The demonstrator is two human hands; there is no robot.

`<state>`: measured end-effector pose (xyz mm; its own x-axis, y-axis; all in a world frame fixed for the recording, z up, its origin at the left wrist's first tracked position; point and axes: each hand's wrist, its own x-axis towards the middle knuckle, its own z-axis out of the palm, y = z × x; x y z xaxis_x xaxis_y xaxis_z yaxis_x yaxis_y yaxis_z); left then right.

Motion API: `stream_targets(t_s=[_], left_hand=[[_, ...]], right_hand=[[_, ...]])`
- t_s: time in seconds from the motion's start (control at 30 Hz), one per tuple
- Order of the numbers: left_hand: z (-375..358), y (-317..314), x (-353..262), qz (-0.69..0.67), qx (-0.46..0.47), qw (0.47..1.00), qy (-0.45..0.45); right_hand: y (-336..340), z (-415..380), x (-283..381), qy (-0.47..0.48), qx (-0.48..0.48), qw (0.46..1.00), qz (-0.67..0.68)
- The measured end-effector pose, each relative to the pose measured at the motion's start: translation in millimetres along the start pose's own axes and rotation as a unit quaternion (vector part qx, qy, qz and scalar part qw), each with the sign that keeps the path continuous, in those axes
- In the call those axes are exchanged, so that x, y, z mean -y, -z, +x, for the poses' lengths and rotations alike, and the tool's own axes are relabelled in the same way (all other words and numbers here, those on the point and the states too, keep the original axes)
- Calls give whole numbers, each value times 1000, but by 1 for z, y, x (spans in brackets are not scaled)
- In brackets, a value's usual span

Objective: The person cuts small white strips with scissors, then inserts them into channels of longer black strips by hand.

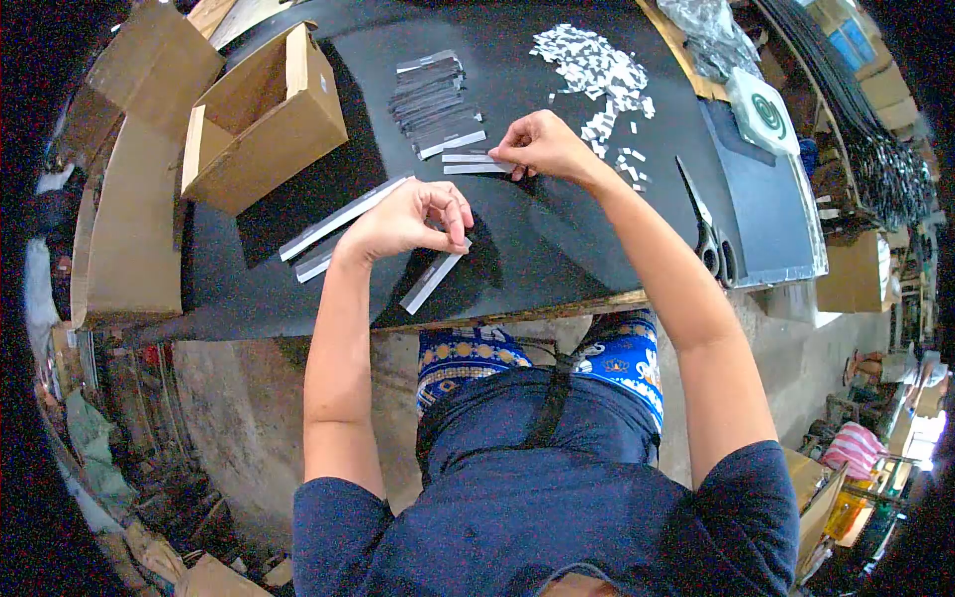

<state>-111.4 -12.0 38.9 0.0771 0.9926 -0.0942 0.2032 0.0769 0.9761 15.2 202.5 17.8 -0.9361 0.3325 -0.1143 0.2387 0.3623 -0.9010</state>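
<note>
My left hand [406, 217] is closed in a pinch over the near part of the black table. Its thumb and fingertips meet at the upper end of a narrow grey-and-white strip [430, 283], which slants down toward the table edge. Farther forward, my right hand [549, 147] pinches the right end of a short white-edged strip [464, 157]; a similar strip [468, 169] lies just below it. Beyond these is a stack of dark strips [435, 104]. Long white-edged strips [333, 224] lie to the left, partly under my left hand and wrist.
A cardboard box [323, 104] stands at the back left. Small white pieces [592, 70] are heaped at the back right. Scissors [704, 224] lie at the right, beside a dark board [761, 219] with a plastic-wrapped green coil [766, 111]. The table's front edge [557, 306] is before me.
</note>
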Motion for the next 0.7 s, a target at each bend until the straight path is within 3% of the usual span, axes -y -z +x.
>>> stream_targets(t_s=[0.07, 0.13, 0.17, 0.23, 0.3, 0.37, 0.5, 0.57, 0.63, 0.7], left_hand=[[1, -1, -1, 20, 0, 1000, -1], [2, -3, -2, -50, -3, 998, 32], [3, -4, -1, -50, -1, 998, 33], [6, -5, 0, 2, -20, 1000, 18], [8, -6, 0, -6, -31, 999, 28], [10, -8, -1, -16, -43, 998, 38], [16, -9, -2, -32, -64, 996, 55], [21, -12, -4, -27, -59, 996, 59], [30, -19, -13, -45, -58, 994, 85], [40, -26, -14, -58, -31, 996, 68]], right_hand=[[0, -1, -2, 9, -22, 1000, -3], [1, -8, 5, 75, -82, 984, -136], [2, -9, 3, 74, -84, 984, -135], [4, -11, -6, 142, -189, 955, -180], [14, -21, -7, 155, -209, 949, -176], [26, -46, 9, 117, -186, 965, -143], [63, -106, 11, -7, -39, 997, -62], [76, -129, -7, -48, -31, 997, -58], [76, -146, -11, -62, -59, 991, -101], [68, -156, -12, 84, -220, 923, -305]])
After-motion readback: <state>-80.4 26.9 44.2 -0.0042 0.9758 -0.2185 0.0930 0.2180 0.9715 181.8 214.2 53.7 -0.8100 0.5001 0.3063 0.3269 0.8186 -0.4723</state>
